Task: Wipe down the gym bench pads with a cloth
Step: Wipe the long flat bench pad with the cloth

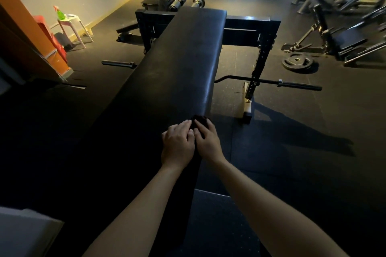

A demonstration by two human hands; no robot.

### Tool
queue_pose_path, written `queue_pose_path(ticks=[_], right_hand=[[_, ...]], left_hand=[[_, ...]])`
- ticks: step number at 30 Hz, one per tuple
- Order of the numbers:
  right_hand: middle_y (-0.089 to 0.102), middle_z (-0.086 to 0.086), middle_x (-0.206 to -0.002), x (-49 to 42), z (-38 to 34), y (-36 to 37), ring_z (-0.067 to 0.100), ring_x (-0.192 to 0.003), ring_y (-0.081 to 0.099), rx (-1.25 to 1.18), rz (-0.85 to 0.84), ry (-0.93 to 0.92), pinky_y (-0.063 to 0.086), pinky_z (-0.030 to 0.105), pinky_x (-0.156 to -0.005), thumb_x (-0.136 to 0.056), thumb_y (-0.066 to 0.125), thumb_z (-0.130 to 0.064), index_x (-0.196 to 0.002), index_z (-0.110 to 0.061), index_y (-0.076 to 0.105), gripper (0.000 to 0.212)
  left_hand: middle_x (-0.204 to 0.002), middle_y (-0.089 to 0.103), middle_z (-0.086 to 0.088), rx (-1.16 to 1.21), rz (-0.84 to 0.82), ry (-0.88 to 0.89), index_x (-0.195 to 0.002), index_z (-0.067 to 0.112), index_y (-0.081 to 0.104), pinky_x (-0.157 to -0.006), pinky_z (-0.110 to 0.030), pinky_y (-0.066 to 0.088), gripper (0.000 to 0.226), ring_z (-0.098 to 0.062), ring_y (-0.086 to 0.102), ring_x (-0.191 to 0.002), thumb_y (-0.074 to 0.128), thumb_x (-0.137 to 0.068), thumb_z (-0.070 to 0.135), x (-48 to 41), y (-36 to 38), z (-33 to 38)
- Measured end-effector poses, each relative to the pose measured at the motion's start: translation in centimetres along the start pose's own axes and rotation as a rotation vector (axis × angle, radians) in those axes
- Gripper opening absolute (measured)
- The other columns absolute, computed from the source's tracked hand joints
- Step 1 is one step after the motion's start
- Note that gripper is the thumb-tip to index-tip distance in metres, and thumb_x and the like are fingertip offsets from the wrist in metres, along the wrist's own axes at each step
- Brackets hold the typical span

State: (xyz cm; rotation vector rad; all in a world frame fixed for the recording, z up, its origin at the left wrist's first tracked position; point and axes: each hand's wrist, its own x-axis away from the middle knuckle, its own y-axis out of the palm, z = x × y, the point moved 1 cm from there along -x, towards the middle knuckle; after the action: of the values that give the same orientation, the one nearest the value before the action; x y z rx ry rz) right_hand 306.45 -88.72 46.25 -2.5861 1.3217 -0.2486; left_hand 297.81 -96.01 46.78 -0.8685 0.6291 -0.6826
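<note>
The dark cloth (200, 120) sits under the fingertips of the right grip (208, 142), which presses it flat, released, at the surface's (183, 58) right edge; the left grip (177, 145) rests just beside, released, fingertips touching the cloth. A barbell (271, 82) lies beyond both.

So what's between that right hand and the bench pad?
A dark cloth: the right hand presses it onto the bench pad at its right edge, as the head view shows.
</note>
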Motion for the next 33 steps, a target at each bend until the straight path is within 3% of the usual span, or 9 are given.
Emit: queue_pose_path(ticks=[2, 7, 20, 25, 29, 33], right_hand=[[0.03, -0.006, -0.158, 0.1, 0.9, -0.1, 0.006, -0.141, 0.031, -0.027, -0.026, 0.005, 0.028, 0.03, -0.116, -0.104, 0.052, -0.023, -0.145, -0.02, 0.052, 0.04], [0.022, -0.004, -0.162, -4.0, 1.2, -0.5, 0.015, -0.148, 0.025, -0.086, -0.024, 0.031, 0.026, 0.045, -0.123, -0.106, 0.049, -0.026, -0.15, -0.026, 0.045, 0.044], [0.021, -0.004, -0.162, -21.2, 3.0, -4.5, 0.018, -0.148, 0.028, -0.198, -0.13, 0.0, 0.033, 0.049, -0.119, -0.106, 0.046, -0.029, -0.151, -0.034, 0.04, 0.046], [0.005, -0.006, -0.167, -28.9, 3.3, -6.7, 0.016, -0.153, 0.01, -0.11, -0.209, -0.023, 0.018, 0.033, -0.121, -0.107, 0.043, -0.029, -0.155, -0.031, 0.036, 0.048], [0.001, -0.004, -0.168, -32.8, 2.8, -7.5, 0.019, -0.154, 0.005, -0.072, -0.231, -0.014, 0.017, 0.048, -0.125, -0.107, 0.042, -0.035, -0.154, -0.03, 0.037, 0.047], [0.001, -0.009, -0.168, -29.2, 4.8, -7.5, 0.018, -0.155, -0.002, -0.107, -0.307, -0.076, 0.014, 0.053, -0.125, -0.109, 0.035, -0.035, -0.153, -0.029, 0.04, 0.045]], left_hand=[[-0.145, 0.056, 0.005, -0.013, 0.008, -0.011, -0.143, 0.024, 0.054, -0.112, -0.036, 0.028, 0.04, -0.011, 0.045, -0.133, 0.042, -0.105, 0.032, 0.2, 0.1, 0.1], [-0.155, 0.044, 0.007, -0.107, -0.042, -0.046, -0.147, 0.028, 0.048, -0.112, -0.037, 0.026, 0.044, -0.013, 0.037, -0.138, 0.044, -0.104, 0.035, -1.2, 0.9, 0.7], [-0.159, 0.034, 0.011, -0.208, -0.048, -0.132, -0.159, 0.032, 0.022, -0.113, -0.042, 0.026, 0.069, -0.015, 0.033, -0.136, 0.052, -0.097, 0.042, -13.2, 6.7, 4.1], [-0.159, 0.035, 0.012, -0.271, -0.001, -0.186, -0.154, 0.034, 0.037, -0.115, -0.042, 0.023, 0.058, -0.014, 0.031, -0.137, 0.051, -0.098, 0.042, -18.3, 9.3, 5.4], [-0.154, 0.044, 0.011, -0.255, 0.055, -0.237, -0.147, 0.032, 0.049, -0.112, -0.042, 0.027, 0.048, -0.016, 0.037, -0.132, 0.05, -0.099, 0.036, -21.2, 10.8, 6.6], [-0.147, 0.053, 0.009, -0.271, 0.099, -0.238, -0.14, 0.029, 0.058, -0.108, -0.043, 0.034, 0.044, -0.016, 0.044, -0.126, 0.05, -0.097, 0.031, -21.4, 11.0, 7.0]])
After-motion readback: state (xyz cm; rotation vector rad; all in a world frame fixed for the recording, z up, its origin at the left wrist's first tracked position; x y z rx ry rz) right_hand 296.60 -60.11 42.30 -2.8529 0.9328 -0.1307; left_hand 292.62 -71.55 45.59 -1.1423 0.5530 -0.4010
